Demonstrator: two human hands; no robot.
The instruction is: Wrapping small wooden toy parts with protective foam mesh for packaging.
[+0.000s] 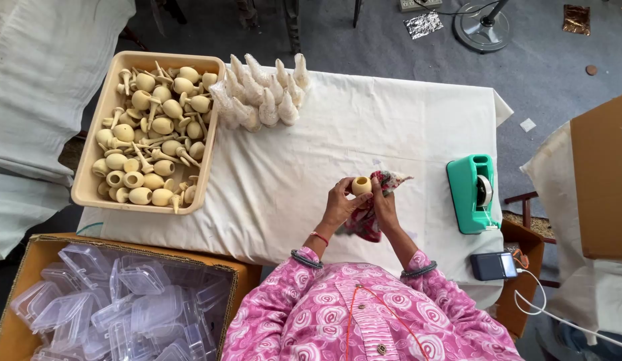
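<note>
Both hands meet over the middle of the white cloth (364,127) that covers the table. The left hand (340,204) grips a small cream wooden cup (361,185) between thumb and fingers, its hollow mouth turned up towards the camera. The right hand (384,207) is closed on a red patterned rag (371,217) and presses against the cup from the other side — the rag bunches below the hands and one corner sticks out to the right. The cup sits in the air just above the cloth, held between the two hands near the table's front edge.

At the far left of the table stands a beige plastic tray (87,180) heaped with more wooden pieces (154,127) of the same pale colour, some rounded and hollow, some with thin stems. Just beside the tray's top right corner lies a cluster of white wrapped bundles (261,93), pointed at the top. A teal tape dispenser (471,194) stands near the right edge of the table, well apart from the hands, and a small dark device (495,265) with a white cable rests near the front right corner.

Below the tray, off the table, an open cardboard box (30,244) holds clear plastic lidded containers (124,301) — stacked loosely, many deep.
</note>
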